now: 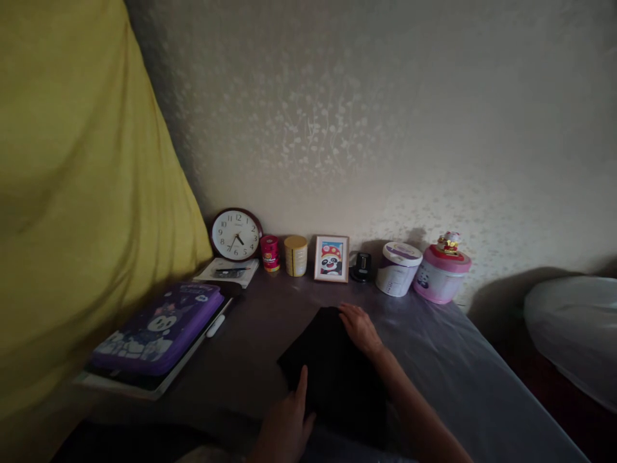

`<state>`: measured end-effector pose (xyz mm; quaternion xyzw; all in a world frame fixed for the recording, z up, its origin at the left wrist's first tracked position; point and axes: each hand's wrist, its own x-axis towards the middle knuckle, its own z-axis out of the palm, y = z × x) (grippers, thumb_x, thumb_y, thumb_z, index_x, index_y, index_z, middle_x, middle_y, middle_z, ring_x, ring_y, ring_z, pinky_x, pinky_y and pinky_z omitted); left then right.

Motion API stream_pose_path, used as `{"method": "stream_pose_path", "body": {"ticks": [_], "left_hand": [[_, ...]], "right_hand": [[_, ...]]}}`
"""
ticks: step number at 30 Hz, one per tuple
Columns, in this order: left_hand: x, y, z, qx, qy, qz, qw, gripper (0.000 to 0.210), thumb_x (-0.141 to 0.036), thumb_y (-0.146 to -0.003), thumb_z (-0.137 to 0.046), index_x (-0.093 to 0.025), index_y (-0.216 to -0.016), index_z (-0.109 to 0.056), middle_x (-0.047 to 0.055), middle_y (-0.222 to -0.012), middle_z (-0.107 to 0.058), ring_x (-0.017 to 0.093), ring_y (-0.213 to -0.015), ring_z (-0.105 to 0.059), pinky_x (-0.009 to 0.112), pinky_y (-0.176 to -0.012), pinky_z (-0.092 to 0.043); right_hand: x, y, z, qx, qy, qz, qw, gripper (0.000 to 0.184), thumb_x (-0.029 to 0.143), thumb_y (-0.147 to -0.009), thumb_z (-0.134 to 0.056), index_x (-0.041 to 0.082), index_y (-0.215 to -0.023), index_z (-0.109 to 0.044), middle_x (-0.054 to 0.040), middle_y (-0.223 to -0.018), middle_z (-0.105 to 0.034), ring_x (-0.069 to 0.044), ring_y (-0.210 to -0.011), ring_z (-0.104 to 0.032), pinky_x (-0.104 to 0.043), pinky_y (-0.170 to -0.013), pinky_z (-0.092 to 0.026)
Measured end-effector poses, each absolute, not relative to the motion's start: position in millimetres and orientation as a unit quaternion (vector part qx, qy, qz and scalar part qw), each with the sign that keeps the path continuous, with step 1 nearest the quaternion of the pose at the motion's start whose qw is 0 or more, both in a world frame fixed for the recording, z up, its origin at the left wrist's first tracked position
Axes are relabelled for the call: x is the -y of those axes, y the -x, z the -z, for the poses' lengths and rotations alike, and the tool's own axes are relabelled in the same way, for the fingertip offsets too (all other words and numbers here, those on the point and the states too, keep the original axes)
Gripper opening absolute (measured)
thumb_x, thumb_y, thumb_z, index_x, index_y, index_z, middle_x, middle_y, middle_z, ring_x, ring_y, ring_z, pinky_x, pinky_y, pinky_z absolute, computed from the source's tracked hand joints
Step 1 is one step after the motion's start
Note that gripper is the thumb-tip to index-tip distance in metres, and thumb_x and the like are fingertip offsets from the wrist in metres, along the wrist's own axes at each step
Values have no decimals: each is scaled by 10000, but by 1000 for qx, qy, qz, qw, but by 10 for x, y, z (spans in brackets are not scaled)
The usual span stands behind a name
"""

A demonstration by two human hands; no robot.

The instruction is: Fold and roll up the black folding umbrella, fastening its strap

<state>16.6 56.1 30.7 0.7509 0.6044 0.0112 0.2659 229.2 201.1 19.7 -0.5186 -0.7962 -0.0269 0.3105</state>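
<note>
A piece of black cloth (pixel 342 379) lies on the table, flat, with angled edges; its lower part fades into shadow. My right hand (pixel 359 329) rests over its far right edge, fingers laid flat on the fabric and pointing away to the left. At the near left edge is my left hand (pixel 288 418), its index finger stretched out over the cloth and the thumb apart from it. The other fingers of this hand are mostly hidden from above.
A purple case (pixel 161 328) lies on books at left, beside a white marker (pixel 215 326). Along the wall stand a clock (pixel 236 235), a red can (pixel 270 253), a yellow-lidded tub (pixel 295 256), a framed panda picture (pixel 331 259), a white tub (pixel 398 270) and a pink tub (pixel 441 275).
</note>
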Motion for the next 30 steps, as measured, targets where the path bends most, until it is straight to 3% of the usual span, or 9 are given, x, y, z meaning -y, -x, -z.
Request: {"method": "stream_pose_path", "body": {"ticks": [5,16,24,30], "left_hand": [[-559,-150,-221,-602,-757,-29,252,666,-236,-876,-417,-141,-1429,-58,93,-1110,-635,190,-957,-607,268,-792,-442],[-527,-113,-171,-583,-781,-50,218,641,-270,-894,-373,-98,-1427,-61,107,-1045,-653,192,-908,-620,276,-776,-451],[-520,-110,-201,-594,-772,-41,222,628,-286,-899,-349,-113,-1429,-61,95,-1018,-663,184,-893,-622,271,-771,-445],[-542,-91,-183,-584,-776,-61,230,627,-287,-898,-344,-97,-1427,-66,99,-1017,-660,191,-894,-619,281,-774,-447]], "right_hand": [[-1723,-2832,-221,776,517,11,361,271,246,-897,-390,206,-1023,-626,-89,-1075,-638,-208,-1000,-597,-386,-879,-492],[-699,-3117,-24,794,541,-50,273,338,174,-887,-372,282,-1150,-555,-53,-1312,-492,-175,-1044,-596,-290,-829,-526],[-660,-2975,-18,801,517,-70,294,320,159,-892,-365,262,-1120,-565,-63,-1353,-452,-172,-1093,-568,-300,-872,-512],[-665,-2959,-28,789,507,-33,345,326,124,-863,-375,255,-1077,-582,-63,-1301,-505,-178,-1142,-529,-328,-903,-495]]}}
